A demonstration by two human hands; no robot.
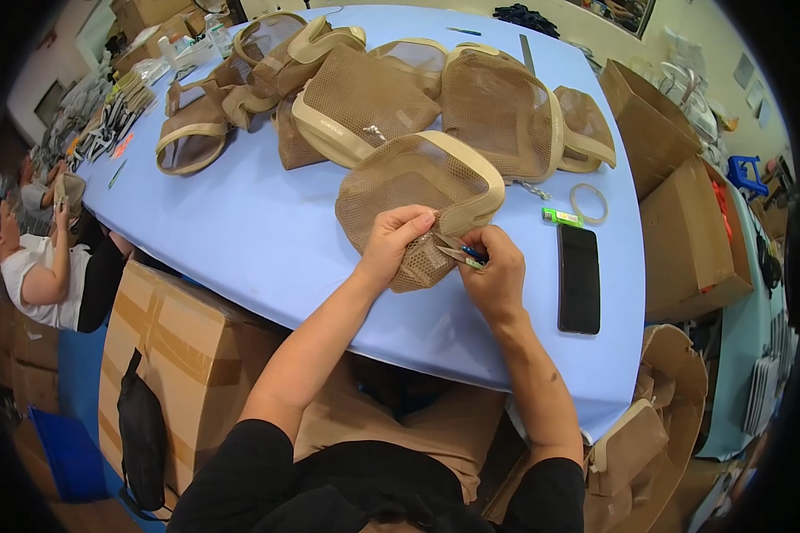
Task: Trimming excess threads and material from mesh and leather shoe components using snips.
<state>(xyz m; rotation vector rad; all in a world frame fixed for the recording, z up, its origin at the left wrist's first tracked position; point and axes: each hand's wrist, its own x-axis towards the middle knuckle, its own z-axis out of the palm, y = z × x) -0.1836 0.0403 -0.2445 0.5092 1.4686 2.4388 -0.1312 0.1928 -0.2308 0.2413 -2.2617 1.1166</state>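
Note:
In front of me on the table is a brown mesh pouch [400, 182] with a beige band along its edge. My left hand [396, 242] pinches the mesh near its lower corner, thumb on top. My right hand [493, 271] is closed around small thread snips [452, 252] with a bit of blue at the grip. The metal blades point left, at the mesh just beside my left fingers. Whether the blade tips touch a thread is too small to tell. Behind this pouch lie more mesh pouches [373, 93] of the same kind, partly overlapping.
Right of my hands, a black phone [579, 280], a small green item [561, 217] and a tape ring [588, 203] lie on the blue table [267, 222]. Cardboard boxes stand to the left [164, 329] and right [689, 231]. A person [53, 266] sits at far left.

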